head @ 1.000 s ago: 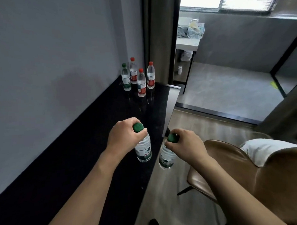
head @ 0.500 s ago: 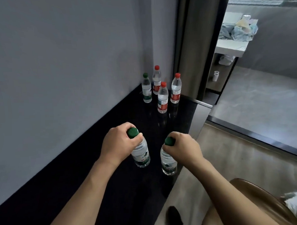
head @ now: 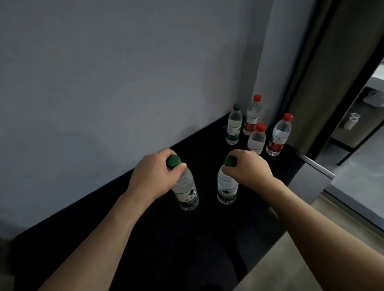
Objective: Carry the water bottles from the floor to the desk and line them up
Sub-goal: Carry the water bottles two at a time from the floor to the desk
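My left hand (head: 154,176) grips the neck of a green-capped water bottle (head: 186,191), its fingers curled just under the cap. My right hand (head: 248,170) holds a second green-capped bottle (head: 227,187) by its top. Both bottles are upright over the black desk (head: 146,245), side by side; whether their bases touch it I cannot tell. At the desk's far end stand several more bottles: one green-capped (head: 234,127) and three red-capped (head: 253,116), (head: 256,139), (head: 279,136).
A grey wall (head: 119,71) runs along the desk's left side. A dark curtain (head: 319,64) hangs behind the far bottles. To the right the desk edge (head: 315,165) drops to a light floor and a doorway into another room.
Both hands have carried their bottles forward and left, from the desk's edge to over its middle, closer to the far group. The view has turned left, and the brown chair is out of sight.
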The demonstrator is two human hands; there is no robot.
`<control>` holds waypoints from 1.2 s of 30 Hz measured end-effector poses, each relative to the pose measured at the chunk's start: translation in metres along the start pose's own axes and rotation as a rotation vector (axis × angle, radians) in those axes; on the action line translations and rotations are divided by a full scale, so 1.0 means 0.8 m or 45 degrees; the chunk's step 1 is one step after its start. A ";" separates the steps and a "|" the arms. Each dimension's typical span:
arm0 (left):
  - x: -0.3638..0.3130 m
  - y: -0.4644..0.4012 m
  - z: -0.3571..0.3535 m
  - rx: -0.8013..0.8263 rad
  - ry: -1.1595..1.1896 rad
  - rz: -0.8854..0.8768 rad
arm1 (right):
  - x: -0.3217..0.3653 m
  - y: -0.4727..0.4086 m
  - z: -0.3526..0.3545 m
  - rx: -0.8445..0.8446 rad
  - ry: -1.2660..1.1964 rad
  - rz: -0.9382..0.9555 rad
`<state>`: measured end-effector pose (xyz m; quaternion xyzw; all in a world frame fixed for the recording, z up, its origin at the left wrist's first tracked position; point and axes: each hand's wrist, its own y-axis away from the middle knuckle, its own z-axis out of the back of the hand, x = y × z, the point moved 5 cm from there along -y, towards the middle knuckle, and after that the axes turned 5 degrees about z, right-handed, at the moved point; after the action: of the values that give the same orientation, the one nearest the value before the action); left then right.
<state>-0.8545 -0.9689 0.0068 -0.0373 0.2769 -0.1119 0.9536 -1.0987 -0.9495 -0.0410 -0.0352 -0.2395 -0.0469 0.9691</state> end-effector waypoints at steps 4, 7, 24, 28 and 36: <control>0.013 -0.025 0.006 -0.064 -0.021 0.038 | 0.001 -0.049 0.001 0.062 0.016 0.073; 0.024 -0.047 -0.007 -0.028 -0.054 0.138 | -0.009 -0.094 -0.004 0.148 0.048 0.112; 0.002 -0.221 -0.153 0.066 -0.124 0.399 | -0.079 -0.364 -0.066 0.399 0.179 0.350; -0.002 -0.244 -0.179 0.076 -0.206 0.384 | -0.087 -0.392 -0.076 0.434 0.130 0.284; 0.013 -0.254 -0.212 0.164 -0.195 0.544 | -0.101 -0.395 -0.089 0.422 0.032 0.224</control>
<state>-0.9758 -1.1702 -0.1150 0.0748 0.1975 0.0782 0.9743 -1.1708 -1.2636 -0.1274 0.1049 -0.2278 0.0778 0.9649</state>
